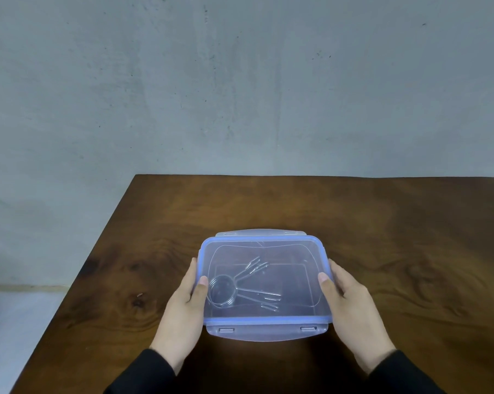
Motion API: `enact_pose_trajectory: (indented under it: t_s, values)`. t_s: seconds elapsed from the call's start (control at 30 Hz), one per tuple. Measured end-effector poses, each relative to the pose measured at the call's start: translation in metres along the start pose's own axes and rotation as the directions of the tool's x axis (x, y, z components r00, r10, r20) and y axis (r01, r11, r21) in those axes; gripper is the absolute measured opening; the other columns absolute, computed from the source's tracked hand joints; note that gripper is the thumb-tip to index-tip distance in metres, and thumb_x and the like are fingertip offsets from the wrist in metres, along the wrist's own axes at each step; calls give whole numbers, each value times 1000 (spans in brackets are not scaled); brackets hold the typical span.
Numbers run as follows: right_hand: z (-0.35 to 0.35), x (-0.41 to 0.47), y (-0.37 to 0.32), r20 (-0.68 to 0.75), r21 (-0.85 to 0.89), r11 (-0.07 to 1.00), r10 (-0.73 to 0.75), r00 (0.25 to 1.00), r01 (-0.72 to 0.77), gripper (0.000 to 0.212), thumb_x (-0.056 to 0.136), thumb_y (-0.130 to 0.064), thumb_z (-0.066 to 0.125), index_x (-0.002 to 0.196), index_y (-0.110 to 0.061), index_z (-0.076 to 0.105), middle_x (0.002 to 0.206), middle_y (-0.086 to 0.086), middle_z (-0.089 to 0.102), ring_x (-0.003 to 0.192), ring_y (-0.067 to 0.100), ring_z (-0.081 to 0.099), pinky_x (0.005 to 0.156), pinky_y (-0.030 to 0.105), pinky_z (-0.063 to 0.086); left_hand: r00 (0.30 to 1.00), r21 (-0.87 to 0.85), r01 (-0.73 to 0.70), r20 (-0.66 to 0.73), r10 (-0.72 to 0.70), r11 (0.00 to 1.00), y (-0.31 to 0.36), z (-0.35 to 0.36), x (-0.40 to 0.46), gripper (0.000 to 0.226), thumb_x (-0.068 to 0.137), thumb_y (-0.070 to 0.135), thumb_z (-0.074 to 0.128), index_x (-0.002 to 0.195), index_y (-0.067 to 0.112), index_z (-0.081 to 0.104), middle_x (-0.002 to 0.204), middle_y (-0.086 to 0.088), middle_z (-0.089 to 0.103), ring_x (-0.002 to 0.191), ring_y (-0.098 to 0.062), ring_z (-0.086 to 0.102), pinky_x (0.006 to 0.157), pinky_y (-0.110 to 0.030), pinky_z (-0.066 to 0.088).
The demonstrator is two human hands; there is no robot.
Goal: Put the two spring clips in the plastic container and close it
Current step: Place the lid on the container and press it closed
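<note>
A clear plastic container (264,319) with a blue-rimmed lid (296,251) sits on the wooden table (382,237). The lid lies on top of it. Its near flap (265,332) and far flap (261,233) stick outward, unlatched. Through the lid I see two metal spring clips (240,285) lying inside, coils at the left, arms fanning to the right. My left hand (183,305) grips the container's left side, thumb on the lid. My right hand (350,302) grips the right side, thumb on the lid edge.
The table's left edge (78,280) runs diagonally close to my left arm. A grey wall (240,95) stands behind the table's far edge. Bare wood stretches to the right of the container.
</note>
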State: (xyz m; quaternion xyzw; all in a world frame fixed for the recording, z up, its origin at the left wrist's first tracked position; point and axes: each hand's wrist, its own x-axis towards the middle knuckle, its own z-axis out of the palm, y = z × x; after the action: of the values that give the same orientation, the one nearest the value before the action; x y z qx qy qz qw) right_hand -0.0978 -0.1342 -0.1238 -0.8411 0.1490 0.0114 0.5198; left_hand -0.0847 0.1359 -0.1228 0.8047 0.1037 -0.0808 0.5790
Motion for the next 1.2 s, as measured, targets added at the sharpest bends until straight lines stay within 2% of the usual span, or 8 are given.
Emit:
enact_pose_trajectory:
  t_s: [0.1, 0.23, 0.33, 0.4, 0.5, 0.6, 0.97, 1.2]
  values:
    - [1, 0, 0, 0, 40, 999, 7, 1000, -7, 30, 102, -35, 47, 130, -34, 58, 112, -18, 67, 99, 5, 65, 63, 12, 55, 1000, -93, -4, 15, 6, 996, -6, 2, 0, 45, 102, 44, 35, 146, 41, 39, 132, 21, 59, 121, -4, 56, 99, -23, 46]
    - [1, 1, 2, 27, 64, 998, -6, 1000, 4, 31, 102, -35, 48, 132, -36, 57, 115, -22, 66, 104, 6, 65, 63, 11, 55, 999, -150, -4, 43, 11, 989, 0, 2, -3, 40, 102, 42, 35, 141, 45, 43, 126, 24, 62, 117, 0, 58, 90, -15, 46]
    - [-7, 5, -2, -7, -85, 996, -14, 1000, 14, 54, 98, -42, 56, 150, -34, 40, 157, -15, 38, 143, 15, 40, 102, 31, 50, 1000, -28, 7, -25, -8, 1000, 7, -5, 0, 52, 99, 50, 38, 149, 42, 28, 144, 25, 42, 134, -6, 43, 105, -26, 37]
    - [-15, 15, -16, -87, -252, 959, -155, 984, 129, 67, 96, -46, 58, 155, -30, 31, 165, -16, 18, 148, 9, 26, 115, 37, 35, 976, 191, -117, -157, 148, 975, 18, -13, 10, 54, 98, 47, 44, 149, 37, 27, 149, 18, 41, 134, -11, 44, 108, -34, 37]
    - [-12, 41, -40, 79, -437, 798, -426, 901, 415, 53, 98, -42, 55, 146, -21, 50, 153, -10, 44, 141, 9, 38, 115, 30, 31, 890, 532, -373, -27, 456, 760, 39, -6, 38, 45, 98, 42, 48, 142, 30, 42, 137, 16, 50, 123, -11, 49, 107, -37, 37]
    - [6, 63, -47, 307, -548, 640, -445, 841, 538, 47, 101, -41, 52, 141, -16, 56, 142, -5, 54, 130, 18, 48, 109, 37, 36, 841, 704, -502, 261, 474, 503, 47, 15, 66, 46, 100, 46, 41, 141, 26, 50, 139, 11, 53, 127, -13, 45, 108, -38, 30]
    - [19, 80, -35, 332, -623, 565, -435, 837, 541, 48, 103, -46, 31, 139, -26, 57, 124, -10, 63, 114, 16, 53, 95, 38, 41, 839, 768, -489, 285, 462, 414, 35, 22, 82, 55, 98, 53, 17, 130, 33, 57, 111, 12, 63, 103, -13, 54, 91, -37, 38]
    - [-3, 52, -25, 352, -395, 635, -563, 748, 664, 61, 98, -63, 31, 143, -29, 54, 153, -18, 43, 145, 0, 29, 123, 40, 16, 804, 588, -574, 273, 527, 570, 37, 3, 61, 54, 96, 59, 34, 140, 32, 51, 142, 14, 50, 136, -2, 32, 117, -39, 17]
